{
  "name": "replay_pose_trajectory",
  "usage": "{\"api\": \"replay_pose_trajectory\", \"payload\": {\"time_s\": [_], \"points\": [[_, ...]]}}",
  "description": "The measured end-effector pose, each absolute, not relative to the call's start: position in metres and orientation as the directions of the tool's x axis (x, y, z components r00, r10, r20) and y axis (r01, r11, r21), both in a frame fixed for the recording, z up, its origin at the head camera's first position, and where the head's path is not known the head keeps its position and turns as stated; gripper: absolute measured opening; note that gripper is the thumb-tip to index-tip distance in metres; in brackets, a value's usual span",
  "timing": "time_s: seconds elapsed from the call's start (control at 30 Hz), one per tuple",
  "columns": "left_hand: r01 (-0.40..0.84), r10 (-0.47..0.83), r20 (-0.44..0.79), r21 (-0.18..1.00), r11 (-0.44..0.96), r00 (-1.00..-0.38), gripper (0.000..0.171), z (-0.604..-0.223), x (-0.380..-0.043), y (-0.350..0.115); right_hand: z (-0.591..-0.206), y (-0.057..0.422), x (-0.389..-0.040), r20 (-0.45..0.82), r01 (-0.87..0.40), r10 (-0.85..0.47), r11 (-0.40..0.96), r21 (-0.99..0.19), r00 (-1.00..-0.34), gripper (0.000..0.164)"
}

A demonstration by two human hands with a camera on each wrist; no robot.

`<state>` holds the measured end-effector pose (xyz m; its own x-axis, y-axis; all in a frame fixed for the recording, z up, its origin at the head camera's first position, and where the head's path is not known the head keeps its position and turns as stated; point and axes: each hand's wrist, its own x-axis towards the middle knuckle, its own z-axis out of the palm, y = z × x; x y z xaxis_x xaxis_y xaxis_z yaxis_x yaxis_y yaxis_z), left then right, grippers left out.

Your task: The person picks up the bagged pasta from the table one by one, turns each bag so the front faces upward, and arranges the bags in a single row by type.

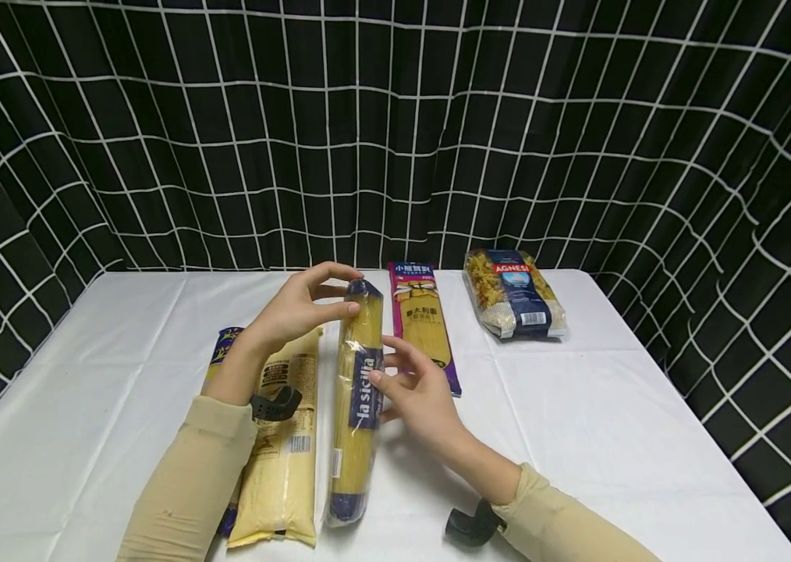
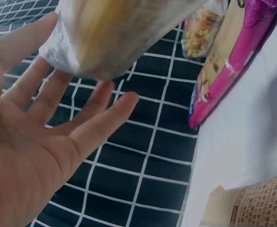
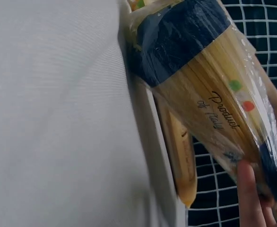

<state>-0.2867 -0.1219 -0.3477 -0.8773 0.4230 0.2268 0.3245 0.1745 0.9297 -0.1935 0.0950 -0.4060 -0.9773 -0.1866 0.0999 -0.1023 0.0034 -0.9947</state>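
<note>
A long clear packet of spaghetti (image 1: 356, 402) with a dark blue "la sicilia" label and blue ends is held tilted, between both hands. My left hand (image 1: 292, 312) grips its far end, thumb on the near face and fingers over the top. At the label, my right hand (image 1: 423, 394) holds the packet's right side, thumb in front and some fingers hidden behind. "Product of Italy" print shows on the spaghetti packet (image 3: 195, 90) in the right wrist view. In the left wrist view the left hand (image 2: 39, 127) is around the packet's end (image 2: 105, 42).
A cream noodle packet (image 1: 283, 468) lies left of the spaghetti, beside a partly covered purple-and-yellow packet (image 1: 225, 340). Behind the right hand lies a purple pasta packet (image 1: 426, 324). An AGNESI pasta bag (image 1: 515, 293) sits at the back right. Gridded black curtain (image 1: 395, 133) surrounds the white table (image 1: 578, 445).
</note>
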Motion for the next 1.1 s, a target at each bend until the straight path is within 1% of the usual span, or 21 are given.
{"api": "replay_pose_trajectory", "payload": {"time_s": [0.17,0.33,0.6,0.77,0.83,0.93,1.1], "points": [[0.279,0.426,0.209,0.954,0.107,-0.88,0.052,-0.351,-0.287,-0.115,-0.405,0.097,-0.194,0.119,-0.127,-0.131,0.053,-0.991,-0.984,0.058],[0.275,0.391,0.204,0.952,0.135,-0.897,0.055,-0.353,-0.286,-0.11,-0.407,0.098,-0.196,0.118,-0.13,-0.139,0.077,-0.989,-0.983,0.059],[0.281,0.387,0.209,0.95,0.138,-0.898,0.052,-0.357,-0.289,-0.11,-0.408,0.1,-0.2,0.095,-0.105,-0.166,0.053,-0.993,-0.982,0.047],[0.262,0.392,0.205,0.96,0.096,-0.897,0.051,-0.358,-0.291,-0.115,-0.411,0.098,-0.201,0.095,-0.104,-0.165,0.048,-0.993,-0.982,0.044],[0.263,0.4,0.214,0.962,0.07,-0.891,0.051,-0.356,-0.291,-0.116,-0.412,0.098,-0.202,0.093,-0.1,-0.157,0.04,-0.994,-0.983,0.045],[0.261,0.408,0.224,0.965,0.037,-0.885,0.05,-0.354,-0.29,-0.117,-0.416,0.097,-0.203,0.059,-0.06,-0.164,0.002,-0.998,-0.985,0.048],[0.269,0.414,0.248,0.963,-0.006,-0.876,0.046,-0.352,-0.289,-0.117,-0.423,0.096,-0.203,-0.009,0.029,-0.23,-0.088,-0.996,-0.973,0.059]]}}
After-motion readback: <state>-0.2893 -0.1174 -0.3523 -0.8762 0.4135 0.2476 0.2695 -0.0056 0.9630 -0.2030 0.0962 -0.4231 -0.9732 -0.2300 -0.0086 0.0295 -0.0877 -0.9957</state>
